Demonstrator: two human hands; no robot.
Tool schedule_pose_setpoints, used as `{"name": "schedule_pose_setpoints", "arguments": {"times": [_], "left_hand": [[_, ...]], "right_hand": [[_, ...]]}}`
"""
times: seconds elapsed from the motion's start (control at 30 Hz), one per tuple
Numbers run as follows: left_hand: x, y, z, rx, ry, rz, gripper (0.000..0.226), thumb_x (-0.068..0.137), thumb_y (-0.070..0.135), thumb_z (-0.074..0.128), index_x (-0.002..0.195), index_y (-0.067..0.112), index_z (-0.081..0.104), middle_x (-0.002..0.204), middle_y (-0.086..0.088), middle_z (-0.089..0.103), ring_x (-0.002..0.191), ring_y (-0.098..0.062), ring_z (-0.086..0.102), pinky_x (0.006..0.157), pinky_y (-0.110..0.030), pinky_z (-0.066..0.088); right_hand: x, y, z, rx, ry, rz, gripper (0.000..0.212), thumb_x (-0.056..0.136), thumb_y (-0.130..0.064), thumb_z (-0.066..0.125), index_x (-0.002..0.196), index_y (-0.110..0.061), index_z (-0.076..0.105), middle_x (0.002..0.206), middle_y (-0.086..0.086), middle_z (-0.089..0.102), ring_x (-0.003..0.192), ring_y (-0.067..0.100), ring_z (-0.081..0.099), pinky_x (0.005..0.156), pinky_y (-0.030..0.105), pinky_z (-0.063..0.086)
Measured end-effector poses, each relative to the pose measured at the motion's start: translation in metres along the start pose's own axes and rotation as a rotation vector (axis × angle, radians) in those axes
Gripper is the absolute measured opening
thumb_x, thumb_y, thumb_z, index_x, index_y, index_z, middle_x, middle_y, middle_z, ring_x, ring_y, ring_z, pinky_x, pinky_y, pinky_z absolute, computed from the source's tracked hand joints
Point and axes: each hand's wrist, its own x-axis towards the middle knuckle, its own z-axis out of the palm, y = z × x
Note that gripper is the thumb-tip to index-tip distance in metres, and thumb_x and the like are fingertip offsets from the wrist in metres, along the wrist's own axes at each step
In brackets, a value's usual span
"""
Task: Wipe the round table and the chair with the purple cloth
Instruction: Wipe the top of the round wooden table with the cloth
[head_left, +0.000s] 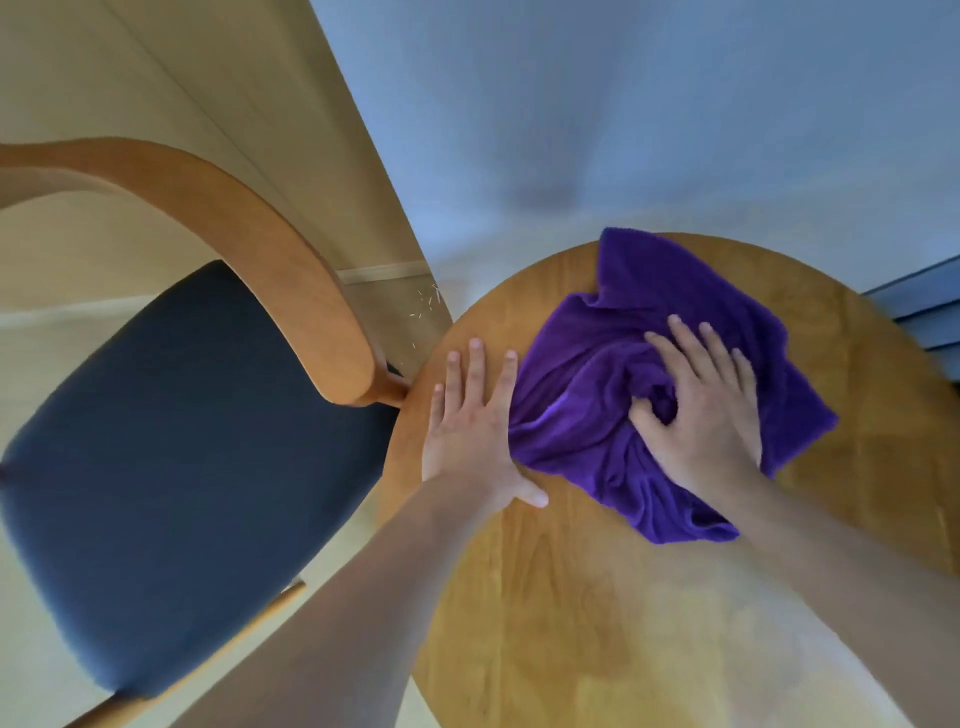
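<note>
Pressing your right hand (701, 410) into the crumpled purple cloth (644, 395), thumb bunching fabric; your left hand (470, 426), fingers spread, flat on the round wooden table (597, 597) just beside it.

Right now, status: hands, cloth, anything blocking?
Right hand pressing cloth, thumb pinching a fold. Left hand flat on table. Chair beside table, untouched. Nothing blocking.

Two bare forearms, no sleeves in view, left hand (470, 431), right hand (701, 410), short unpainted nails
</note>
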Motion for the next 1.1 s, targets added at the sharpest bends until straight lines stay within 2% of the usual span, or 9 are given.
{"name": "schedule_pose_setpoints", "arguments": {"times": [0.1, 0.27, 0.33, 0.47, 0.53, 0.73, 0.8, 0.87, 1.1], "left_hand": [[-0.004, -0.006, -0.003, 0.008, 0.010, 0.040, 0.157, 0.060, 0.064, 0.090, 0.158, 0.030, -0.029, 0.162, -0.007, -0.042, 0.151, -0.031, -0.033, 0.126, -0.048, -0.003], [-0.024, -0.025, -0.002, 0.025, 0.071, 0.066, 0.157, 0.058, 0.066, 0.090, 0.158, 0.028, -0.024, 0.164, -0.006, -0.037, 0.155, -0.029, -0.025, 0.127, -0.048, 0.001], [-0.040, -0.037, 0.005, 0.051, 0.040, 0.069, 0.163, 0.053, 0.069, 0.090, 0.156, 0.027, -0.029, 0.163, -0.007, -0.040, 0.154, -0.029, -0.028, 0.128, -0.046, -0.003], [-0.061, -0.055, 0.014, 0.096, -0.045, 0.071, 0.167, 0.055, 0.068, 0.090, 0.154, 0.020, -0.037, 0.159, -0.007, -0.046, 0.152, -0.025, -0.035, 0.130, -0.042, -0.004], [-0.060, -0.052, 0.011, 0.079, -0.061, 0.073, 0.166, 0.056, 0.065, 0.090, 0.155, 0.018, -0.035, 0.159, -0.007, -0.046, 0.152, -0.025, -0.034, 0.130, -0.042, -0.003], [-0.053, -0.036, 0.013, 0.154, -0.099, 0.028, 0.169, 0.054, 0.054, 0.097, 0.155, 0.020, -0.034, 0.156, -0.018, -0.047, 0.152, -0.038, -0.032, 0.129, -0.052, 0.001], [-0.055, -0.036, 0.013, 0.146, -0.104, 0.020, 0.166, 0.053, 0.053, 0.097, 0.157, 0.022, -0.029, 0.156, -0.018, -0.047, 0.151, -0.038, -0.032, 0.129, -0.052, 0.001], [-0.058, -0.037, 0.010, 0.133, -0.109, 0.028, 0.166, 0.052, 0.055, 0.097, 0.159, 0.021, -0.026, 0.157, -0.017, -0.046, 0.152, -0.036, -0.032, 0.129, -0.052, 0.002], [-0.062, -0.036, 0.006, 0.143, -0.096, 0.048, 0.158, 0.050, 0.059, 0.096, 0.162, 0.018, -0.008, 0.165, -0.010, -0.032, 0.152, -0.035, -0.032, 0.128, -0.053, 0.002]], "right_hand": [[-0.018, -0.036, 0.012, 0.056, 0.076, 0.262, 0.068, 0.086, -0.050, 0.044, 0.150, -0.030, 0.039, 0.167, -0.005, 0.027, 0.154, 0.024, 0.018, 0.126, 0.050, 0.011], [-0.023, -0.053, 0.022, 0.025, 0.074, 0.307, 0.070, 0.088, -0.052, 0.044, 0.153, -0.028, 0.033, 0.168, 0.002, 0.022, 0.155, 0.029, 0.014, 0.125, 0.054, 0.011], [-0.022, -0.046, 0.018, -0.042, 0.022, 0.086, 0.072, 0.087, -0.052, 0.046, 0.153, -0.026, 0.034, 0.167, 0.009, 0.024, 0.154, 0.034, 0.017, 0.123, 0.056, 0.012], [0.019, -0.014, 0.002, -0.217, -0.161, -0.685, 0.078, 0.080, -0.054, 0.049, 0.150, -0.021, 0.046, 0.162, 0.013, 0.035, 0.150, 0.038, 0.029, 0.119, 0.059, 0.024], [0.050, -0.011, -0.005, -0.284, -0.224, -0.767, 0.081, 0.077, -0.058, 0.047, 0.151, -0.023, 0.044, 0.163, 0.009, 0.034, 0.150, 0.034, 0.030, 0.119, 0.055, 0.023], [0.046, -0.098, 0.013, 0.013, -0.042, 0.005, 0.077, 0.084, -0.056, 0.039, 0.156, -0.027, 0.036, 0.169, -0.003, 0.021, 0.156, 0.024, 0.013, 0.125, 0.051, 0.008], [0.029, -0.125, 0.024, 0.094, -0.029, 0.099, 0.076, 0.087, -0.055, 0.037, 0.157, -0.025, 0.033, 0.170, -0.001, 0.018, 0.157, 0.026, 0.010, 0.125, 0.054, 0.006], [0.013, -0.130, 0.028, 0.082, -0.080, -0.002, 0.076, 0.089, -0.055, 0.034, 0.159, -0.025, 0.030, 0.170, -0.002, 0.016, 0.157, 0.027, 0.008, 0.125, 0.054, 0.004], [0.010, -0.061, -0.002, -0.095, -0.342, -0.752, 0.081, 0.086, -0.065, 0.043, 0.157, -0.029, 0.034, 0.169, -0.009, 0.020, 0.155, 0.022, 0.016, 0.124, 0.046, 0.013]]}}
